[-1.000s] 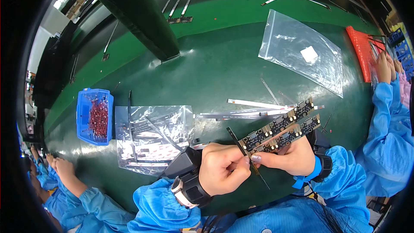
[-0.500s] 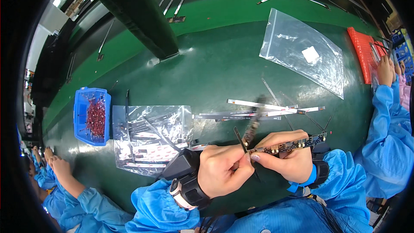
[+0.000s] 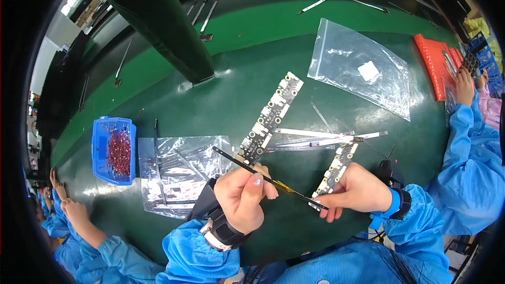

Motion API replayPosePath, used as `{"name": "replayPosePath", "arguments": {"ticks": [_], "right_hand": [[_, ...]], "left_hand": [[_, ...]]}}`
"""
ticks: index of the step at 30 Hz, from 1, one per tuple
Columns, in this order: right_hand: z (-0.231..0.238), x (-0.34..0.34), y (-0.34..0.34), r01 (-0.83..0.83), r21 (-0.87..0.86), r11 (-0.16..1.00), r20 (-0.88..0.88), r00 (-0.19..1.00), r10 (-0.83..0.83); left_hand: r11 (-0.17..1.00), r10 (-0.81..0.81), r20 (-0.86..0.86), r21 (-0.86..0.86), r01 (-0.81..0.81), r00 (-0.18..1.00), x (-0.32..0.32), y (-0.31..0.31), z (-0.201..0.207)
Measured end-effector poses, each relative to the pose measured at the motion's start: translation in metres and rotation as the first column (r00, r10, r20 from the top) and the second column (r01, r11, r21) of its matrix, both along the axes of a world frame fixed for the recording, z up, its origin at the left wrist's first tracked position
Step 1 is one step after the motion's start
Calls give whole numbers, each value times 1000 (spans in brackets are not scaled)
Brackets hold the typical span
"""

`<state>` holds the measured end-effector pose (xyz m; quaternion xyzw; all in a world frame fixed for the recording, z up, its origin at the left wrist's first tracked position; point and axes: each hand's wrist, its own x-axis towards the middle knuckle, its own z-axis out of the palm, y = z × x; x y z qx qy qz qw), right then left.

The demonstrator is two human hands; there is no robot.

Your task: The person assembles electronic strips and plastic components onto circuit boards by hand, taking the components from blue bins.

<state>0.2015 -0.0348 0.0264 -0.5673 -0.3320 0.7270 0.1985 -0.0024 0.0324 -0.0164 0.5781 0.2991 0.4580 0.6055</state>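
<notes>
My left hand pinches the lower end of a long dark circuit board, which slants up and to the right. Across that pinch runs a narrow black strip with a yellowish stretch, slanting down to the right as far as my right fingertips. In my right hand is a second circuit board, tilted with its upper end to the right. The strip's lower end lies at that board's bottom end; whether it is attached cannot be made out.
Left of my hands, a clear bag of flat strips lies beside a blue bin of small red parts. Loose flat cables lie beyond my hands, with another clear bag farther back. Co-workers' hands flank the green table.
My hands have moved apart, the left one leftward. The boards, close together before, are now spread, with the black strip stretched between my hands.
</notes>
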Motion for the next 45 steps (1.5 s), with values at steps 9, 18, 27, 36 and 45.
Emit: {"name": "replayPosePath", "arguments": {"ticks": [9,18,27,36,45], "right_hand": [[3,4,1,-253,41,967,167,956,243],[3,-22,16,494,248,833,-378,841,-387],[7,-27,18,497,361,789,-266,866,-424],[3,-29,12,461,321,827,-294,879,-375],[-2,-33,5,465,300,833,-273,878,-392]], "left_hand": [[978,-187,-78,75,193,979,2,2,5],[884,-408,-119,195,425,905,4,7,9],[950,-182,-258,204,238,949,5,3,12],[946,-177,-253,224,236,951,9,2,6],[914,-112,-321,338,224,940,9,1,6]]}}
